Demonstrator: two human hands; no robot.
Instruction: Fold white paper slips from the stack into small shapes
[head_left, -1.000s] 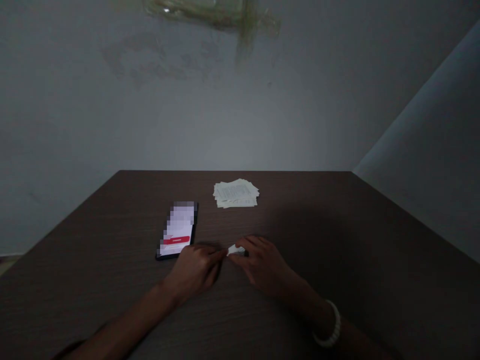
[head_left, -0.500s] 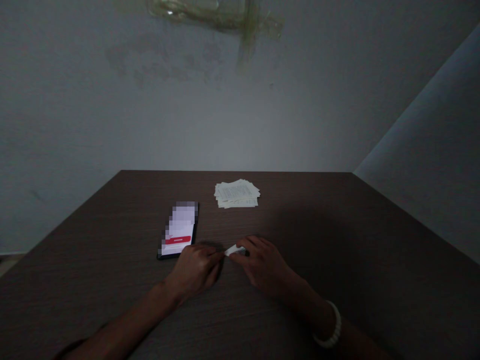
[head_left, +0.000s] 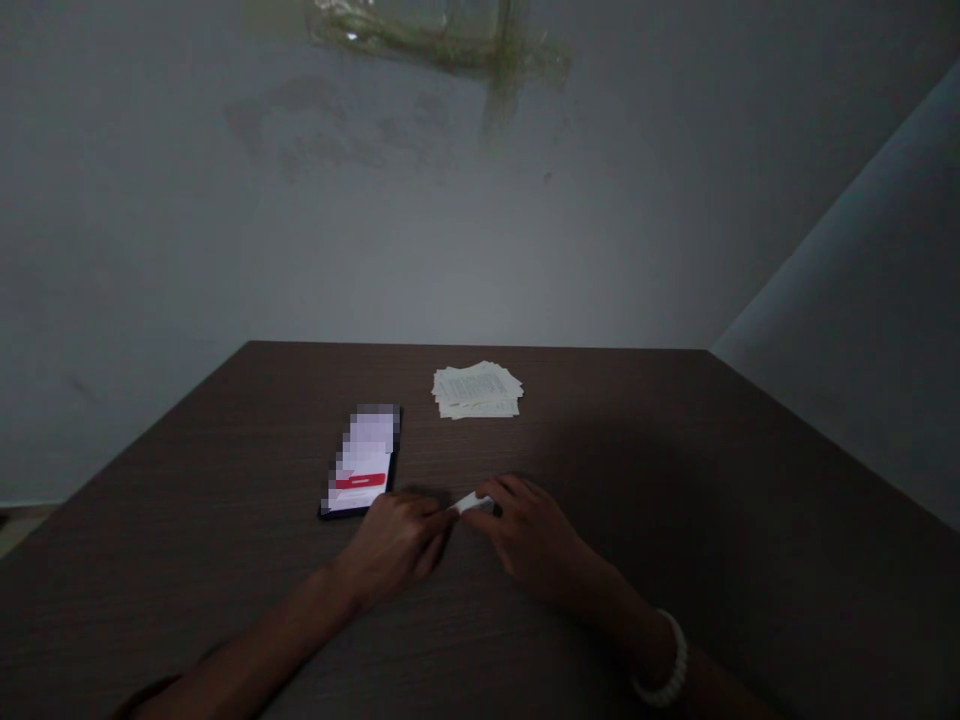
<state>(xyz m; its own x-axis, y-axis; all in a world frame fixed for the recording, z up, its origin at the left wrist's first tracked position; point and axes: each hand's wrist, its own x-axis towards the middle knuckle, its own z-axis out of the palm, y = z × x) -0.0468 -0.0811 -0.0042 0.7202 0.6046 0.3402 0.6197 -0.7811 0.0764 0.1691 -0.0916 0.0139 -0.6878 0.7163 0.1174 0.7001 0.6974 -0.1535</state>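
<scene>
Between my two hands is a small folded piece of white paper [head_left: 470,503], held low over the brown table. My left hand [head_left: 401,540] pinches its left end between thumb and forefinger. Around its right part, the thumb and fingers of my right hand [head_left: 523,530] are closed, hiding some of it. A lit phone [head_left: 364,462] lies face up just beyond my left hand, with a red bar on its screen. Farther back rests a loose pile of printed paper slips [head_left: 478,390].
The brown wooden table [head_left: 225,450] reaches back to a grey wall [head_left: 480,240] with yellowish tape near the top. A slanted pale surface [head_left: 862,260] stands to the right. A white beaded bracelet [head_left: 670,660] circles my right wrist.
The view has shifted slightly, so everything sits a little farther right. Both hands keep their hold on the folded paper, with hardly any movement.
</scene>
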